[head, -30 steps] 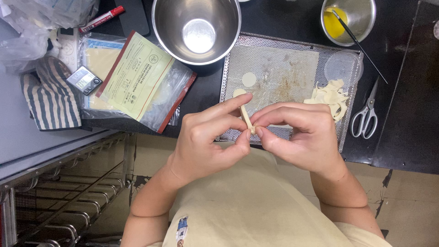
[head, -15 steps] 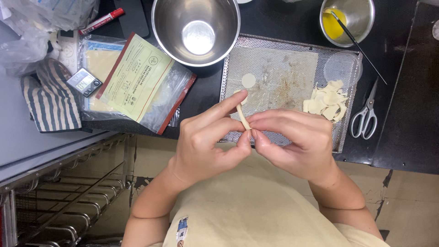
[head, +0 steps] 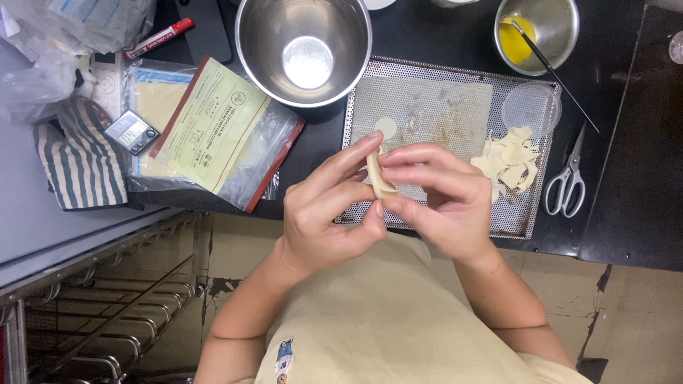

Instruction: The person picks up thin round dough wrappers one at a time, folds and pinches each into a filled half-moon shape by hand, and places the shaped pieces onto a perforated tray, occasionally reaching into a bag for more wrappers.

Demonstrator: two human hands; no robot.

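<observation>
Both hands have a pinch grip on the little folded dough piece: left hand and right hand fingertips closed tight on it, just above the perforated tray. Dough scraps sit on the tray's right side, scissors beside it, steel bowl past its top-left corner.

We count two steel bowls: a big one and a small one with yellow liquid in it. One perforated tray, one pair of scissors, one red marker, one striped mitt, one pocket scale, and one clear lid. Dough rounds: one flat on the tray, one folded piece pinched between two hands. One scrap pile too.
</observation>
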